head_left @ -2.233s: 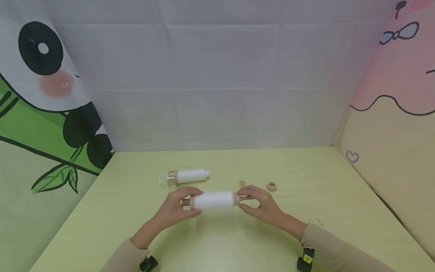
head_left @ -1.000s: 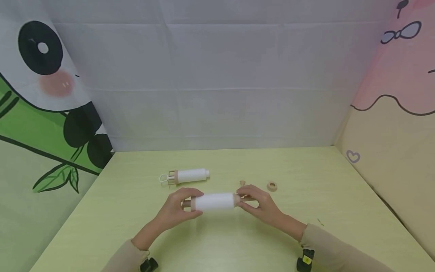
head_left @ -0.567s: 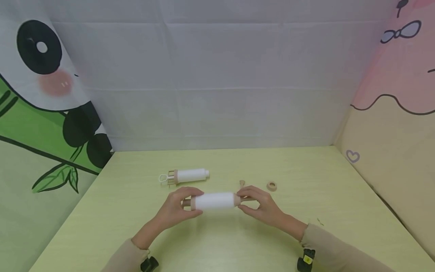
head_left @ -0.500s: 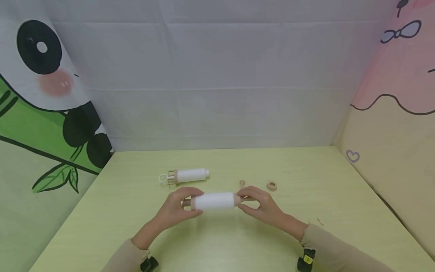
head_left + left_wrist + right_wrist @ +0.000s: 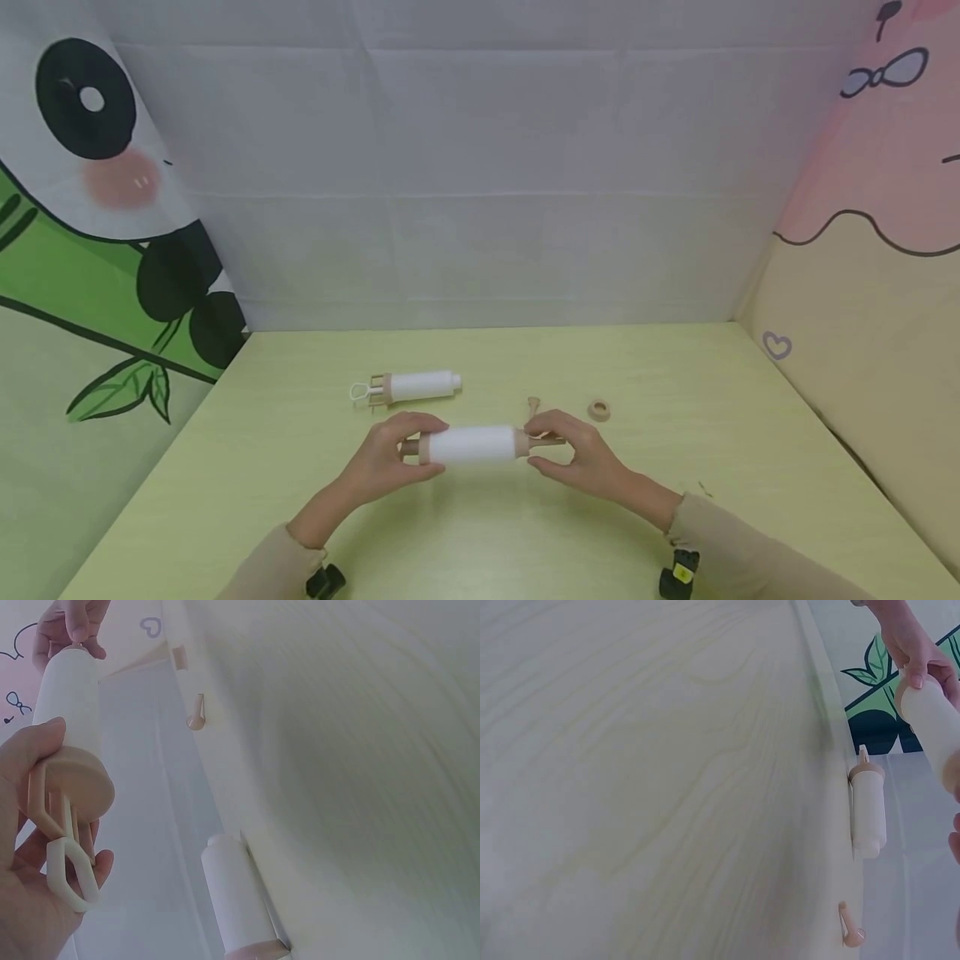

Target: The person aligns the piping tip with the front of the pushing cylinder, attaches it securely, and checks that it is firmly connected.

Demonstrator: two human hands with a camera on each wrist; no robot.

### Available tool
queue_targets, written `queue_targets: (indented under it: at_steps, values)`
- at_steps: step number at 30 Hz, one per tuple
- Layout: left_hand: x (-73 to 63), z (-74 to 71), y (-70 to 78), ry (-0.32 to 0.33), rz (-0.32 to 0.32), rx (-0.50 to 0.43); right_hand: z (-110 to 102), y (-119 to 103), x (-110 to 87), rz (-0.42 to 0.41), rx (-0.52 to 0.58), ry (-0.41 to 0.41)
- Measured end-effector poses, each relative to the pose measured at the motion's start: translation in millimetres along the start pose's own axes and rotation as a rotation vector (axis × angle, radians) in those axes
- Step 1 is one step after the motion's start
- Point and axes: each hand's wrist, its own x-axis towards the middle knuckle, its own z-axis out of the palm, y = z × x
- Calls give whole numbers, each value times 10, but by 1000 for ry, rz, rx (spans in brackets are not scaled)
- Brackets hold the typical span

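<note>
Level above the table, an icing syringe (image 5: 472,445) with a white barrel and beige end caps spans both hands in the head view. My left hand (image 5: 392,454) grips its plunger end, thumb and fingers round the beige cap. In the left wrist view the syringe's white ring handle (image 5: 73,874) hangs out by the palm. My right hand (image 5: 577,450) is at the opposite end, its fingers at the beige nozzle (image 5: 543,440); the thumb is a little below it. The right wrist view shows the right hand's fingers only at its edge.
Behind the hands, a second icing syringe (image 5: 422,385) lies on the pale table (image 5: 480,550). A small beige nozzle (image 5: 533,404) and a beige ring (image 5: 599,409) lie right of it. A white cloth wall (image 5: 480,192) stands at the table's far edge.
My right fingers and thumb have shifted slightly right along the nozzle end, the thumb now lower and looser. The left hand and the syringe stay nearly still.
</note>
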Motion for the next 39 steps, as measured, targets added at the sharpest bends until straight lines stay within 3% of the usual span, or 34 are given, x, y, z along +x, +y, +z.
queue_targets:
  at_steps: [4, 9, 14, 21, 31, 39]
  values:
    - [-5, 22, -98, -4, 2, -5, -25, -95, 46, -11, -17, 17]
    - [-40, 47, -252, -10, -19, -34, 29, 83, -58, -14, -17, 22]
    - [-48, 45, -244, -18, -20, -46, 58, 214, -147, 5, -13, 7]
    - [-27, 55, -200, -21, -22, -51, 66, 218, -153, 1, -26, 4]
    - [-34, 99, -214, 12, 66, 10, -65, -139, 72, -61, -20, -13]
    - [-60, 113, -225, 28, 87, 35, -61, -125, 56, 33, 44, -32]
